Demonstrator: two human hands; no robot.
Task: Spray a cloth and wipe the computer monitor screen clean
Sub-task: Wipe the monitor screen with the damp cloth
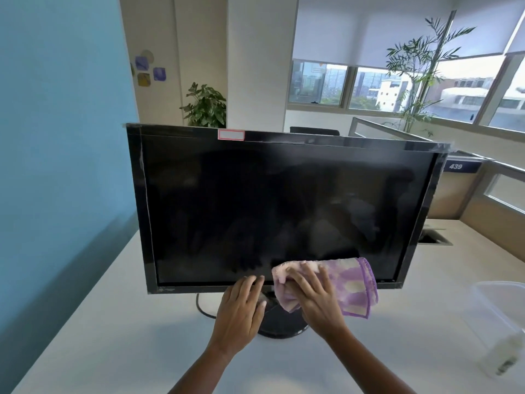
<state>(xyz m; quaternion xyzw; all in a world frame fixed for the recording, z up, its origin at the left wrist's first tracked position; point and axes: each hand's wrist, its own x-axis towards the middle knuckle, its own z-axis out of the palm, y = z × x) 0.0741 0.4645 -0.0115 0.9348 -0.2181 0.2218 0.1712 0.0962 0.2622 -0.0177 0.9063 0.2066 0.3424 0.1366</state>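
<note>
A black computer monitor (272, 200) stands on a white desk, its dark screen facing me. My right hand (315, 300) presses a purple and cream patterned cloth (352, 288) against the bottom edge of the screen, right of centre, with fingers spread over the cloth. My left hand (241, 308) lies just left of it, fingers straight, fingertips touching the monitor's lower bezel. A spray bottle (508, 356) lies blurred at the desk's right edge, apart from both hands.
The white desk (113, 322) stretches to the left and front of the monitor. A black cable (201, 307) loops behind the round stand (281, 322). A clear plastic container (500, 314) sits at the right. A blue wall stands on the left, office partitions on the right.
</note>
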